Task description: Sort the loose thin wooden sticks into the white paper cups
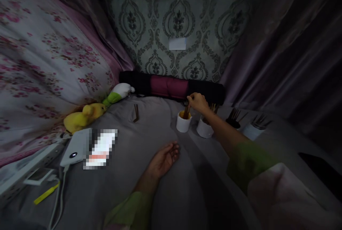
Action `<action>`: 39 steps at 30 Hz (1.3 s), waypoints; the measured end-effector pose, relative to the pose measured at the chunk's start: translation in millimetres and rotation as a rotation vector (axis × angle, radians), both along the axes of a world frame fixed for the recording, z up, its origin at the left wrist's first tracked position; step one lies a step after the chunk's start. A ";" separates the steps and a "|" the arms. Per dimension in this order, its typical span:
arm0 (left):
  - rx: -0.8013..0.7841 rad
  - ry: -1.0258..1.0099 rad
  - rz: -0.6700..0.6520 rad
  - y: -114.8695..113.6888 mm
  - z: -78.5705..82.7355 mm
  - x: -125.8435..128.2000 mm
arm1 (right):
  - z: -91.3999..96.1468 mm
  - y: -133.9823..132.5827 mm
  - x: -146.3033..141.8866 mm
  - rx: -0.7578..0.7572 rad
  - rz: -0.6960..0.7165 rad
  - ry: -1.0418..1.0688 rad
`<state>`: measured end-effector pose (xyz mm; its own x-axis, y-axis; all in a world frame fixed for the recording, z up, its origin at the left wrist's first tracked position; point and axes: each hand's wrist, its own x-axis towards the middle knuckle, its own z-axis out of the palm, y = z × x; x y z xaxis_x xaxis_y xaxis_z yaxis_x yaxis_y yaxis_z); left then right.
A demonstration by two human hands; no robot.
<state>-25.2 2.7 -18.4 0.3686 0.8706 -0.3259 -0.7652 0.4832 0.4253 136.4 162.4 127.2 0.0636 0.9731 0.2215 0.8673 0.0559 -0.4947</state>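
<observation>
Nearest in, at nine-thirty, there's a yellow stick-like piece (46, 193) lying flat beside white cables, with a white power strip (29, 173) running along your ten o'clock. At twelve, here's your left hand (165, 158), palm turned up, fingers loosely curled with nothing in them, resting over the grey sheet (128, 194). Between ten and eleven sits a white power bank (74, 150), and right next to it a bright panel (103, 148), too pixelated to read.

Out farther, just right of twelve, stands the white cup (183, 124) with a yellow inside, and that's where the action is! Your right hand (198, 102) is above its rim, thumb and fingers pinched narrow on the top of the brown sticks (186, 111), which stand upright with their lower ends inside that cup. Close by at one o'clock, a second white cup (204, 129) sits partly behind your forearm; past it, a dark holder (234, 122) bristles with thin sticks. Over at eleven-thirty, a small bent brown piece (136, 114) lies on its own; at eleven, a yellow plush toy (85, 116). At the back, twelve o'clock: a black-and-maroon roll (169, 85) against the patterned wall (179, 12).
</observation>
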 end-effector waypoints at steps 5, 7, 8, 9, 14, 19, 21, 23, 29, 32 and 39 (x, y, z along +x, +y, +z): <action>-0.016 0.015 0.005 0.9 1.8 1.6 | 3.9 -3.1 10.2 0.087 0.001 0.066; -0.013 0.028 0.016 1.2 2.0 1.9 | 3.8 -6.8 13.3 0.133 -0.026 0.113; -0.011 0.031 0.021 1.3 2.1 1.9 | 2.8 -9.3 14.2 0.158 -0.038 0.139; -0.011 0.033 0.024 1.2 2.3 1.9 | 1.2 -12.1 14.8 0.182 -0.047 0.168; -0.032 0.056 0.025 -0.8 5.3 2.0 | -19.4 -27.4 13.8 0.298 -0.066 0.379; -0.031 0.075 0.032 -1.0 5.5 1.6 | -45.3 -46.7 8.7 0.336 -0.039 0.563; -0.025 0.071 0.030 -0.2 4.0 1.3 | -54.1 -57.7 4.1 0.300 -0.033 0.636; -0.022 0.067 0.025 0.5 2.3 0.9 | -64.4 -69.5 -2.7 0.228 -0.010 0.704; -0.001 0.060 0.014 0.6 1.1 0.4 | -115.8 -96.5 -28.9 0.045 -0.004 0.845; -0.011 0.069 0.023 0.4 2.8 0.4 | -140.3 -104.3 -37.1 -0.019 -0.017 0.806; -0.185 0.110 0.046 7.7 14.0 4.5 | -153.4 -116.3 -36.2 0.049 0.053 0.658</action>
<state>-20.7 10.4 -4.4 0.2828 0.8073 -0.5179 -0.7424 0.5262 0.4147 100.1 46.1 -26.2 0.1530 0.9684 0.1968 0.3806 0.1261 -0.9161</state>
